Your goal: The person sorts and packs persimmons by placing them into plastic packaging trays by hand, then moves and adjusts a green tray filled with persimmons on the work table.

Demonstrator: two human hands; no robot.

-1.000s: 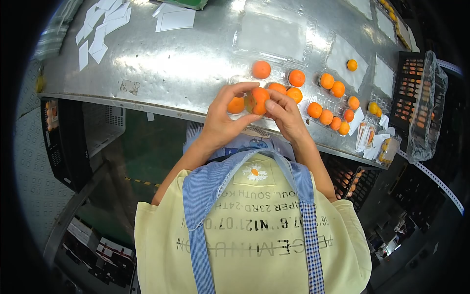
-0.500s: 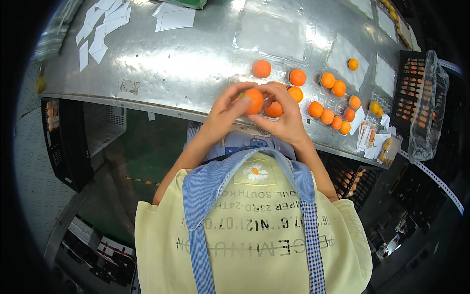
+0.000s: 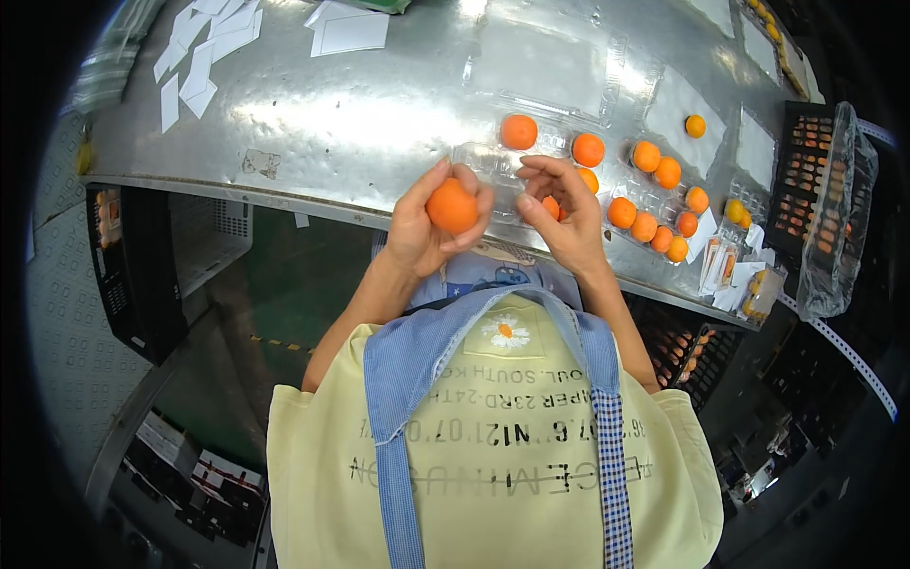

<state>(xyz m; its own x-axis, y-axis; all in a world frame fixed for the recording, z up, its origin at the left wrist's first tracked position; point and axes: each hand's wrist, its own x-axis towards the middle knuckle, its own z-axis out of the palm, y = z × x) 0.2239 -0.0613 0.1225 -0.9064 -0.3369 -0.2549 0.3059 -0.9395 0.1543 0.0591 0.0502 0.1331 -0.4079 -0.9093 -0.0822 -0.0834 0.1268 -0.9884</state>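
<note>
An orange [image 3: 451, 206] sits in the curled fingers of my left hand [image 3: 414, 230], over the table's front edge. My right hand [image 3: 569, 220] is apart from it, fingers bent and spread with nothing seen between them. Under and behind that hand is a clear plastic tray [image 3: 483, 163] with several oranges in it. One orange [image 3: 518, 132] is at its far side and another orange [image 3: 589, 149] lies to the right. My right fingers partly cover an orange [image 3: 552, 205] close to the near edge; whether they touch it I cannot tell.
Another clear tray [image 3: 654, 211] with several oranges stands to the right. A lone orange [image 3: 696, 126] rests on a white sheet. White cards [image 3: 349, 32] lie at the back left. Black crates stand below the table and a black crate [image 3: 801, 180] at the right.
My hands have parted. The left hand has drawn left with the orange, and the right hand has come away from it, its fingers now over the tray.
</note>
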